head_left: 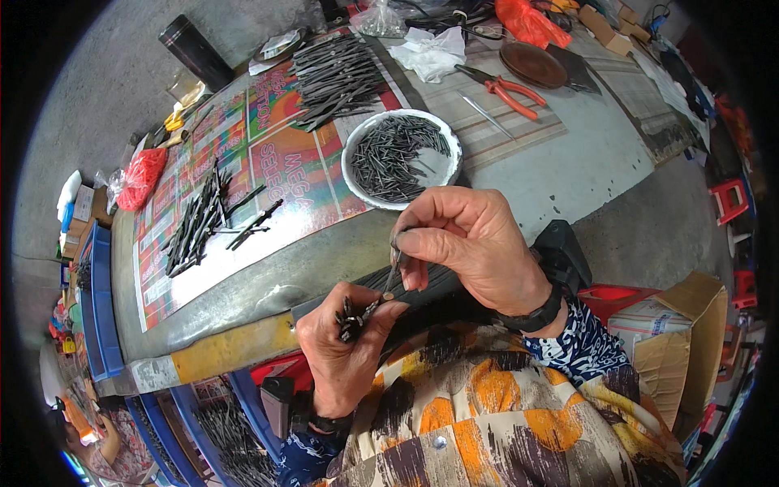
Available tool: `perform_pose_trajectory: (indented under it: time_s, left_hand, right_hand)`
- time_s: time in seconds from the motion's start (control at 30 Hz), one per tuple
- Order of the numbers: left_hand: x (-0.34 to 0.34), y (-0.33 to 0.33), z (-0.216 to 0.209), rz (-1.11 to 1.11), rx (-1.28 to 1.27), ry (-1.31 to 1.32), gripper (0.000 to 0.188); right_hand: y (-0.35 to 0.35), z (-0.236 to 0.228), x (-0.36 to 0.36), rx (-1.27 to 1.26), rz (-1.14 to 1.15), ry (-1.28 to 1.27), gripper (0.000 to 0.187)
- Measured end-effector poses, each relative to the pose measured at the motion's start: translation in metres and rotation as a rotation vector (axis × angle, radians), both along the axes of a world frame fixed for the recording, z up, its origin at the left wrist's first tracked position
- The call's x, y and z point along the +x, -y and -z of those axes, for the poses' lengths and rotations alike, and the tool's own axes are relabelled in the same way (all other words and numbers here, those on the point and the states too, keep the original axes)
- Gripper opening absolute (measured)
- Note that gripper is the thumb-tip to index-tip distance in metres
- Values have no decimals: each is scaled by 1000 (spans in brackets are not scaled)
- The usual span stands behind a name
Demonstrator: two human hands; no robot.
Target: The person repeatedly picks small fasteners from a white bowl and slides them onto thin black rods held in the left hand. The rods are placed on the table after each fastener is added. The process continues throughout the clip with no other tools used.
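Observation:
My left hand is closed around a small bunch of short dark sticks, their ends poking out between the fingers. Just above it, my right hand pinches a thin dark piece between thumb and fingertips. The lower end of that piece comes down at my left thumb and forefinger, by a small tan round tip. Beyond my right hand stands a white bowl holding many short, thin dark pins. A loose pile of longer dark sticks lies on the printed sheet to the left.
Long dark strips lie stacked at the back. Pliers with orange handles, a thin metal tool, a brown round dish and crumpled white tissue are to their right. A cardboard box stands beside me; blue trays line the left.

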State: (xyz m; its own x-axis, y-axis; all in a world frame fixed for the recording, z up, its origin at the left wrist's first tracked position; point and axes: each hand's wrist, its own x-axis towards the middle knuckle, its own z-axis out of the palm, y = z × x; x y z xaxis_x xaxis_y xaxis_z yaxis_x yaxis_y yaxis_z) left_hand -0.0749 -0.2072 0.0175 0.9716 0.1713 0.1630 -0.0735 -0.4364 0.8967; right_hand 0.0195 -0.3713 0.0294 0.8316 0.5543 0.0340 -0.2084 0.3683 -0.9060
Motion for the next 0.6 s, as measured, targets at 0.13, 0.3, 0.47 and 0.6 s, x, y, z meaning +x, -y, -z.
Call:
perform_pose_trajectory:
  time_s: [0.13, 0.3, 0.47, 0.6]
  left_hand:
    - [0, 4, -2, -8, 60, 51, 22]
    - [1, 5, -4, -12, 80, 46, 20]
    - [1, 5, -5, -1, 76, 41, 21]
    - [-1, 6, -8, 1, 137, 16, 21]
  right_hand:
    - [3, -4, -3, -111, 11, 113, 10]
    - [0, -7, -5, -209, 24, 177, 10]
    - [4, -6, -7, -194, 65, 146, 9]
    - [10, -5, -8, -298, 53, 286, 8]
